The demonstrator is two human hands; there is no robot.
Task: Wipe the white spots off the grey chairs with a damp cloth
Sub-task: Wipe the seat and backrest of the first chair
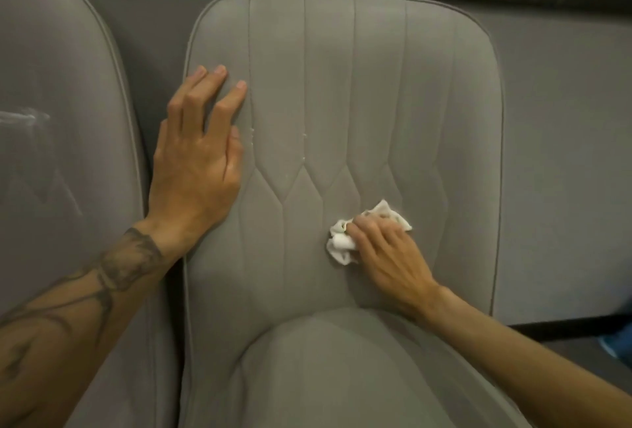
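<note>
Right hand [386,249] pressing a crumpled white cloth [342,244] to the grey chair back [376,85], fingers curled over it, left hand [198,160] spread flat at the chair's edge, white spots [252,135] beside it

Dim, warm light; soft shadows hug the left hand [196,167] and right hand [386,249]. Left of the left hand the picture smears.

Grey chair [376,85], white cloth [339,245] on backrest, small white spots [252,133]
</note>
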